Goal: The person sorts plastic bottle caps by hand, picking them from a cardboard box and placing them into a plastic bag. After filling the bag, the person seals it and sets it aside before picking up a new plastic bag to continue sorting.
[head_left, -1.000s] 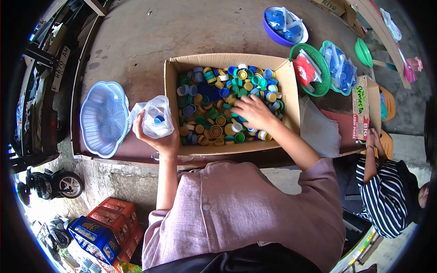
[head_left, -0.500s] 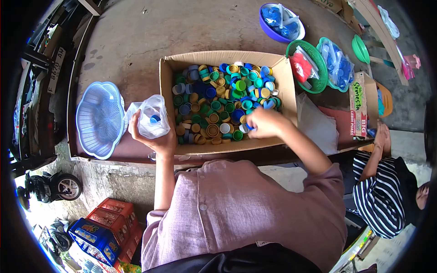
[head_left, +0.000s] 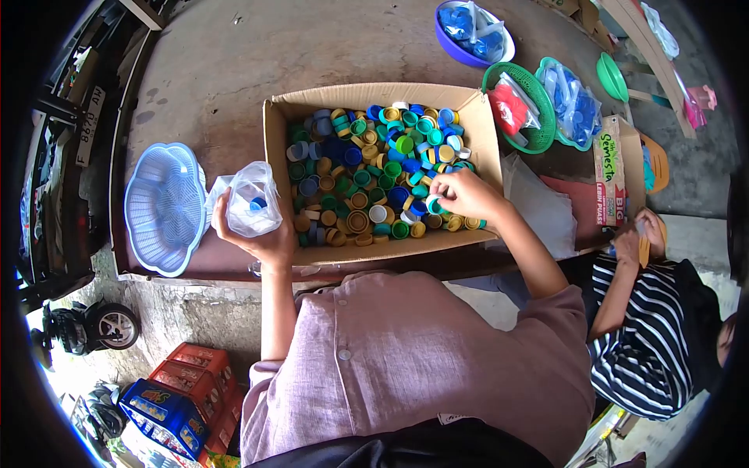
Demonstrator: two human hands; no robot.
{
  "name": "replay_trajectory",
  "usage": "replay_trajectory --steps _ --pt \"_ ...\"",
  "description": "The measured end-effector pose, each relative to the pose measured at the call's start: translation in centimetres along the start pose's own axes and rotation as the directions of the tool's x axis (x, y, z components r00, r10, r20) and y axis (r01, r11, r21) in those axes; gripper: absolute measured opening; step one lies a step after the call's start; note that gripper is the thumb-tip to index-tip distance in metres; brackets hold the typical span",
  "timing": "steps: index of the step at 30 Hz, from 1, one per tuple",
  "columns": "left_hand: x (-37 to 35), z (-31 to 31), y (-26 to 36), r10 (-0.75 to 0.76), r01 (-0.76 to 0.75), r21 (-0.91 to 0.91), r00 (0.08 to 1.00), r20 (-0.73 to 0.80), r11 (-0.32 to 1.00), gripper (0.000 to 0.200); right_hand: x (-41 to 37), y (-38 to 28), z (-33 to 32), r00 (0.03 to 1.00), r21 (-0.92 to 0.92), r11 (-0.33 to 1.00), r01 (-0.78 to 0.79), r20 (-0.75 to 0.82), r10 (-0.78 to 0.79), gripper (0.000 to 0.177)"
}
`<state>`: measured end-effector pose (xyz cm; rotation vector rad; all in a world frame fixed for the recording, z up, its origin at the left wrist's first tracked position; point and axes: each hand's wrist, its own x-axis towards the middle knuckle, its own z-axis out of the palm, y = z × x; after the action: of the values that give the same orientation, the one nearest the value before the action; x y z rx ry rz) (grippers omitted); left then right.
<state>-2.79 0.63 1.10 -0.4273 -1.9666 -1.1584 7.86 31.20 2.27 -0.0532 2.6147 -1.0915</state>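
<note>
My left hand (head_left: 265, 240) grips a clear plastic bag (head_left: 251, 218) at its side, with the bag's mouth held up at the left edge of the cardboard box (head_left: 491, 148). Inside the bag a blue bottle cap (head_left: 257, 203) shows. The box is filled with loose bottle caps (head_left: 359, 200) in blue, green, teal, yellow and white. Over the right part of the box, my right hand (head_left: 468, 195) has its fingers pinched on a teal bottle cap (head_left: 434, 205); the fingers partly cover it.
A light-blue plastic basket (head_left: 165, 207) stands left of the box. Behind, to the right, are a purple bowl (head_left: 452, 48) and green baskets (head_left: 538, 140) with bagged items. A co-worker in a striped sleeve (head_left: 640, 335) sits at the right, near a small carton (head_left: 612, 175).
My right hand has risen slightly from among the caps, with a teal cap now at its fingertips. The co-worker's hands have shifted nearer their body. My left hand keeps holding the bag.
</note>
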Motion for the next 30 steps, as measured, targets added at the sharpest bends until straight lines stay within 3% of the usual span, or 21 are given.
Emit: replay_trajectory --steps 2,4,6,7,8,10,17,20,22,24,26,28,30 --pt "-0.1 0.0 -0.1 -0.001 0.001 0.012 1.000 0.011 1.000 0.072 0.2 0.0 0.1 0.996 0.239 0.970 -0.052 -0.054 0.067 0.017" --pt "-0.2 -0.2 -0.1 -0.003 0.002 0.029 1.000 0.025 1.000 0.072 0.4 -1.8 0.7 0.947 0.337 0.939 0.063 -0.317 0.050 0.021" --pt "-0.1 -0.2 -0.1 -0.004 0.003 0.039 1.000 0.023 0.999 0.071 0.2 -1.4 0.9 0.930 -0.132 0.979 0.157 -0.314 -0.191 0.020" --pt "-0.1 -0.2 -0.2 -0.001 0.000 0.039 1.000 0.023 0.999 0.071 0.0 -2.2 1.1 0.935 -0.257 0.950 0.177 -0.259 -0.244 0.013" --pt "-0.1 -0.1 -0.2 0.006 -0.006 0.026 1.000 0.019 1.000 0.071 -0.2 -2.0 1.6 0.999 -0.253 0.967 0.037 -0.029 -0.046 0.008" --pt "-0.2 -0.1 -0.2 0.013 -0.014 0.012 1.000 0.021 1.000 0.071 -0.5 -1.9 3.3 0.993 -0.493 0.870 0.006 0.108 0.054 0.010" --pt "-0.2 0.0 -0.3 0.006 -0.006 0.018 1.000 0.013 1.000 0.072 -0.4 -1.1 4.2 0.993 -0.527 0.849 0.010 0.108 0.055 0.017" --pt "-0.1 0.0 -0.3 0.003 -0.003 0.014 1.000 -0.007 1.000 0.072 -0.3 -1.6 2.8 0.994 -0.437 0.899 -0.003 0.096 0.050 0.021" --pt "-0.2 -0.2 -0.2 0.002 -0.002 0.032 1.000 -0.008 0.999 0.072 -0.1 -1.0 2.0 0.988 -0.025 0.989 0.146 -0.046 -0.147 0.028" --pt "-0.1 -0.2 -0.1 0.000 -0.001 0.034 1.000 0.028 0.999 0.071 -0.2 -0.8 2.0 0.974 0.063 0.978 0.200 -0.119 -0.191 0.031" --pt "-0.2 -0.2 -0.1 -0.004 0.004 0.021 1.000 0.026 1.000 0.072 -0.5 -1.3 2.0 0.993 0.517 0.853 0.064 -0.116 -0.004 0.028" --pt "-0.2 -0.1 -0.2 -0.009 0.008 0.010 1.000 0.028 1.000 0.072 -0.7 -1.1 2.3 0.990 0.515 0.852 0.092 -0.136 -0.024 0.029" --pt "-0.2 0.0 -0.3 -0.008 0.008 -0.007 1.000 0.002 1.000 0.072 -0.7 -1.2 2.6 0.984 0.646 0.758 0.085 -0.174 0.038 0.033"
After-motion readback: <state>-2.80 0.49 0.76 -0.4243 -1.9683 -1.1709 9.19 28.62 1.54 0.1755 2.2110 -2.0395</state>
